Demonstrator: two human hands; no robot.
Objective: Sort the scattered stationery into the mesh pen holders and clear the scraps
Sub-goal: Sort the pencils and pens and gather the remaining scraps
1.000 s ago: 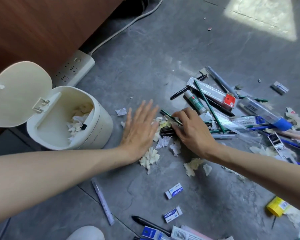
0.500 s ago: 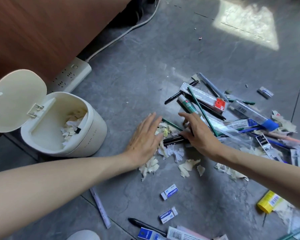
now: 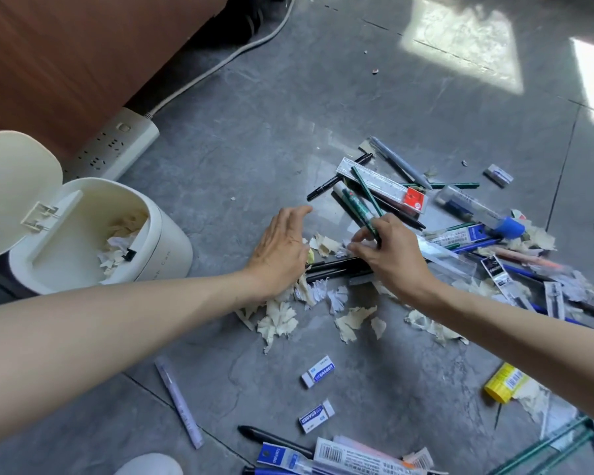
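Torn paper scraps [image 3: 278,320] lie in a heap on the grey floor between and below my hands. My left hand [image 3: 282,248] stands on its edge beside the heap, fingers relaxed and slightly cupped, holding nothing. My right hand [image 3: 388,258] hovers over the scraps and two black pens [image 3: 333,265], its thumb and forefinger pinching a small white paper scrap [image 3: 349,246]. A green pencil [image 3: 366,197] slants across a clear ruler [image 3: 381,181]; its lower end is hidden behind my right fingers. No mesh pen holder is in view.
A cream bin [image 3: 165,241] with its lid up and scraps inside stands at left, beside a power strip [image 3: 117,145]. Pens, refill packs and more scraps are piled at right. Two erasers [image 3: 318,370], a lilac pen [image 3: 179,402] and a yellow box [image 3: 503,382] lie nearer me.
My right hand has lifted off the floor and drawn its fingers together on a scrap. My left hand has turned from flat on the floor onto its edge and curved.
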